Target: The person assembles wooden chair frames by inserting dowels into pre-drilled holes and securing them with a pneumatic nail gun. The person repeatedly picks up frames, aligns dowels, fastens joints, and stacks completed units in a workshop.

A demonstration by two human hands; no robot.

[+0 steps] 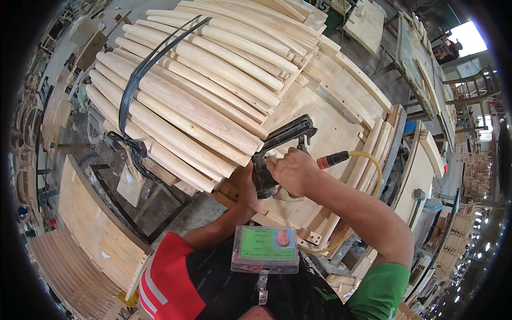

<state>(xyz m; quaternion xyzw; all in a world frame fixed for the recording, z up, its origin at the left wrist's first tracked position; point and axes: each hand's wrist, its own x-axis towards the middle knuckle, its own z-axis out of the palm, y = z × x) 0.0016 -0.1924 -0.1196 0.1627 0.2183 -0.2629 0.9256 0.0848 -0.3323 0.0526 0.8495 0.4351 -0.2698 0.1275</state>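
My right hand point(293, 172) is wrapped around the handle of a black air nail gun point(288, 133). A yellow air hose point(373, 156) joins the gun through an orange and black coupling. Close beside the gun's dark rounded body is my left hand point(247, 188), at the near ends of a stack of long, curved wooden slats point(197, 101). Its fingers are largely hidden behind the gun and slats, so their grip cannot be made out. A dark strap point(129, 96), knotted at the left, runs over the slats. Below the gun lies a plywood board point(298, 114) with wooden strips on it.
More curved wooden strips point(368, 154) edge the board at right. A curved plywood panel point(96, 213) and a stack of curved wooden pieces point(69, 272) stand at lower left. Another work table point(416, 64) is at upper right. A badge point(265, 249) hangs at my chest.
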